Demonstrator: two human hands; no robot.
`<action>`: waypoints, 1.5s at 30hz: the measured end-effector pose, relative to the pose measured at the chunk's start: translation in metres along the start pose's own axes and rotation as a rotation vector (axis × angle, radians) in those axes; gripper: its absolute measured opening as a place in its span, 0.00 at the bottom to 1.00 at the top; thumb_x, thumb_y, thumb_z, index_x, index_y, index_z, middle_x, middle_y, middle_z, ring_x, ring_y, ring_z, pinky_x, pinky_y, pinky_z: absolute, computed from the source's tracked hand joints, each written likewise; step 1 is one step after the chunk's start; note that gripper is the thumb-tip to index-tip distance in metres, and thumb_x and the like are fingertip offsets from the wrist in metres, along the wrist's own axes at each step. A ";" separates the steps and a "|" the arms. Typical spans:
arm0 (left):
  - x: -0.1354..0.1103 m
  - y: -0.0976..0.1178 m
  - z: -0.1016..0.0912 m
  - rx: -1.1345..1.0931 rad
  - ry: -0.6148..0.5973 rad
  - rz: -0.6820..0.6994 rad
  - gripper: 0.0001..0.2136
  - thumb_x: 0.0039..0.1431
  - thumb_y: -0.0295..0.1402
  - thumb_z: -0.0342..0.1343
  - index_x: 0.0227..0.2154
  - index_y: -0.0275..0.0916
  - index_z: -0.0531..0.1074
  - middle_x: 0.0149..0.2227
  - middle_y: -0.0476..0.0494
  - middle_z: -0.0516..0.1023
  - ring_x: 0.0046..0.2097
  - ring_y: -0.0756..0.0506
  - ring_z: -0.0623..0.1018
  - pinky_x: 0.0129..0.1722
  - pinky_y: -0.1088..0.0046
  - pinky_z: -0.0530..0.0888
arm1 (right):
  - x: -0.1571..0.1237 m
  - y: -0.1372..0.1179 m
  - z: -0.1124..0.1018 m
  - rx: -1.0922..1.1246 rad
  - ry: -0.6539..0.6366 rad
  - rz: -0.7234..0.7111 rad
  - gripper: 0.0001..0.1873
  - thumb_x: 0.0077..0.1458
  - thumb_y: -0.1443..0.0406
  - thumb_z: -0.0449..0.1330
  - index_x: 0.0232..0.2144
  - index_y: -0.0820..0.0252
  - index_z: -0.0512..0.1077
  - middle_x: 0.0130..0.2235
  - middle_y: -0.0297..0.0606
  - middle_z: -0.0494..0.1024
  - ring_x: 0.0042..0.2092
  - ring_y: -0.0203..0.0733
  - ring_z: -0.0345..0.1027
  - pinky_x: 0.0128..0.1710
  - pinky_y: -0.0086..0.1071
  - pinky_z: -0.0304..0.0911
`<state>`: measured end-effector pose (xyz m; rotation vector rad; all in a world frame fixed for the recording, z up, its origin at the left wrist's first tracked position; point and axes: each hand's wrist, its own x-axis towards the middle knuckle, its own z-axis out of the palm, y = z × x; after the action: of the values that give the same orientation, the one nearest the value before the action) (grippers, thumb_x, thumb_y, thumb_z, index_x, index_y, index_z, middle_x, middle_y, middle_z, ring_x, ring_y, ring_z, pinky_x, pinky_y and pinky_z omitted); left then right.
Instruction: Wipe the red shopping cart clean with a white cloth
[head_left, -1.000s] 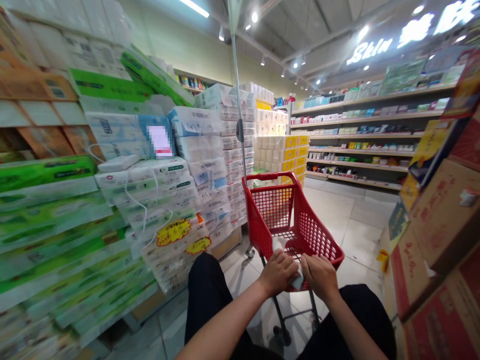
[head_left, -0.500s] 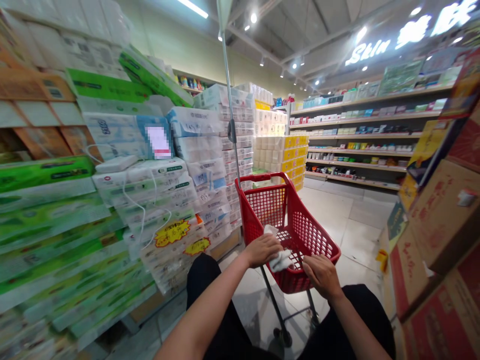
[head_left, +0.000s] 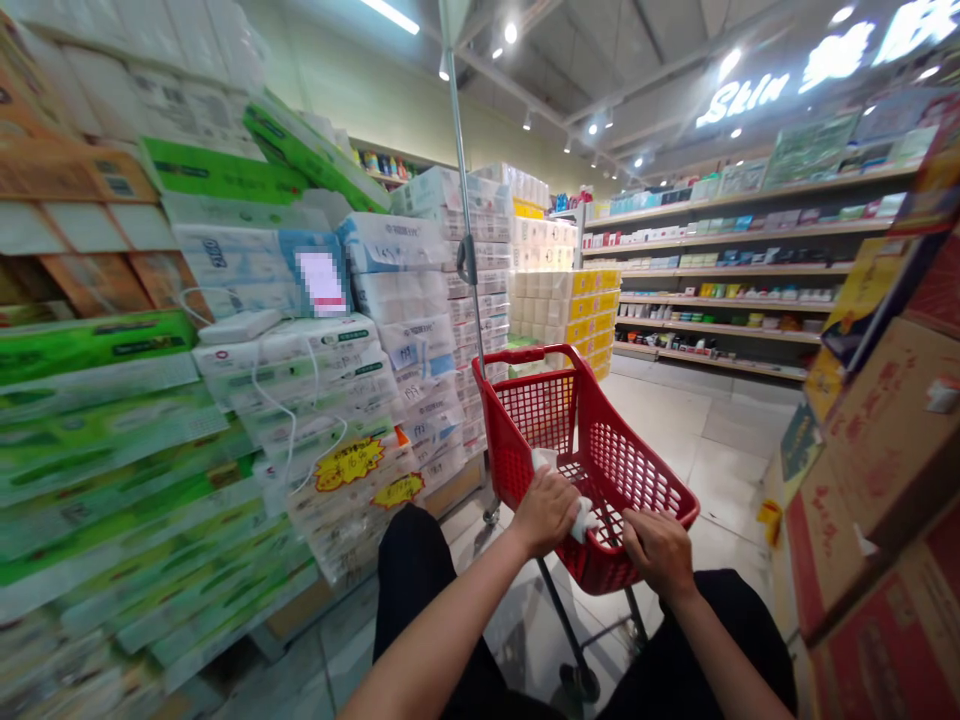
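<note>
A small red plastic shopping cart [head_left: 630, 470] stands in front of me on the tiled floor. My left hand [head_left: 544, 510] presses a crumpled white cloth [head_left: 581, 518] against the cart's near rim, fingers closed on it. My right hand [head_left: 660, 550] grips the near edge of the basket to the right of the cloth. More of the white cloth shows inside the basket by the left wall. A metal pole [head_left: 463, 210] rises from the cart's far left corner.
Stacked packs of tissue and toilet paper [head_left: 300, 370] fill the left side, with a white cable draped over them. Cardboard boxes [head_left: 885, 470] line the right. Shelves of products [head_left: 720, 290] run along the back right. An aisle of pale floor tiles [head_left: 697, 420] runs ahead.
My left hand has slid with the cloth along the near rim, out to the left and partly back. The right hand has stayed on the rim and the cart has shifted slightly.
</note>
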<state>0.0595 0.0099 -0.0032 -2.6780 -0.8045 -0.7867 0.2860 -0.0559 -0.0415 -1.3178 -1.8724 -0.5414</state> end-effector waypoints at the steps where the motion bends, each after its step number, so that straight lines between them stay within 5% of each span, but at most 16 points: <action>1: -0.001 0.010 0.000 -0.005 -0.003 0.018 0.11 0.67 0.35 0.42 0.42 0.40 0.68 0.43 0.46 0.72 0.50 0.45 0.67 0.63 0.56 0.52 | -0.001 0.002 -0.001 0.004 -0.004 0.002 0.11 0.59 0.65 0.50 0.32 0.58 0.73 0.31 0.37 0.77 0.33 0.40 0.68 0.39 0.36 0.55; 7: -0.003 0.065 0.014 0.012 -0.014 0.108 0.14 0.67 0.41 0.43 0.41 0.39 0.68 0.42 0.44 0.71 0.46 0.43 0.68 0.60 0.54 0.53 | -0.005 0.018 -0.006 0.046 -0.071 0.015 0.12 0.59 0.65 0.48 0.28 0.57 0.68 0.28 0.35 0.73 0.32 0.40 0.64 0.38 0.36 0.54; 11: 0.000 0.073 0.022 0.039 -0.016 0.150 0.15 0.67 0.43 0.44 0.44 0.39 0.68 0.43 0.43 0.71 0.46 0.43 0.68 0.58 0.56 0.54 | -0.003 0.025 -0.013 0.070 -0.131 0.024 0.12 0.59 0.65 0.46 0.25 0.56 0.64 0.26 0.34 0.70 0.32 0.40 0.62 0.38 0.36 0.54; 17: 0.006 0.020 0.008 -0.013 -0.084 0.383 0.17 0.68 0.44 0.43 0.53 0.45 0.65 0.48 0.46 0.72 0.48 0.46 0.69 0.55 0.65 0.61 | 0.002 0.028 -0.018 0.148 -0.210 0.002 0.10 0.57 0.66 0.45 0.26 0.56 0.63 0.28 0.34 0.70 0.33 0.40 0.61 0.39 0.37 0.53; 22: 0.007 -0.048 -0.008 0.012 -0.075 0.140 0.15 0.69 0.40 0.42 0.52 0.44 0.66 0.51 0.45 0.70 0.54 0.46 0.67 0.60 0.62 0.58 | 0.002 0.035 -0.015 0.157 -0.166 0.006 0.10 0.56 0.66 0.45 0.30 0.55 0.66 0.35 0.35 0.74 0.40 0.42 0.64 0.43 0.38 0.54; 26: 0.002 -0.062 -0.008 0.046 -0.030 -0.019 0.14 0.69 0.37 0.41 0.51 0.44 0.66 0.50 0.46 0.69 0.56 0.46 0.65 0.65 0.58 0.52 | 0.001 0.037 -0.015 0.146 -0.176 0.034 0.11 0.56 0.66 0.45 0.30 0.54 0.68 0.37 0.34 0.75 0.41 0.42 0.65 0.44 0.38 0.54; 32: 0.000 -0.041 0.001 0.046 0.030 -0.131 0.13 0.69 0.35 0.39 0.49 0.43 0.66 0.48 0.46 0.69 0.56 0.45 0.65 0.66 0.55 0.49 | 0.005 0.014 -0.016 0.131 -0.248 0.132 0.13 0.61 0.60 0.48 0.30 0.53 0.71 0.35 0.32 0.77 0.38 0.39 0.69 0.42 0.35 0.55; 37: 0.002 -0.029 -0.001 0.041 0.039 -0.146 0.13 0.69 0.34 0.39 0.48 0.42 0.66 0.47 0.46 0.70 0.55 0.45 0.65 0.66 0.54 0.49 | -0.001 0.005 -0.007 0.098 -0.183 0.156 0.18 0.64 0.61 0.45 0.33 0.55 0.74 0.38 0.34 0.79 0.38 0.39 0.70 0.40 0.36 0.55; 45: 0.003 0.061 0.020 -0.015 0.026 -0.020 0.14 0.67 0.41 0.43 0.48 0.42 0.67 0.47 0.44 0.70 0.52 0.42 0.65 0.63 0.52 0.50 | -0.002 0.011 0.000 0.098 -0.104 0.131 0.19 0.63 0.63 0.43 0.33 0.57 0.74 0.37 0.37 0.80 0.37 0.40 0.71 0.39 0.36 0.57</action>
<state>0.1050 -0.0320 -0.0229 -2.6705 -0.8234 -0.8339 0.2967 -0.0532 -0.0442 -1.4151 -1.8556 -0.3142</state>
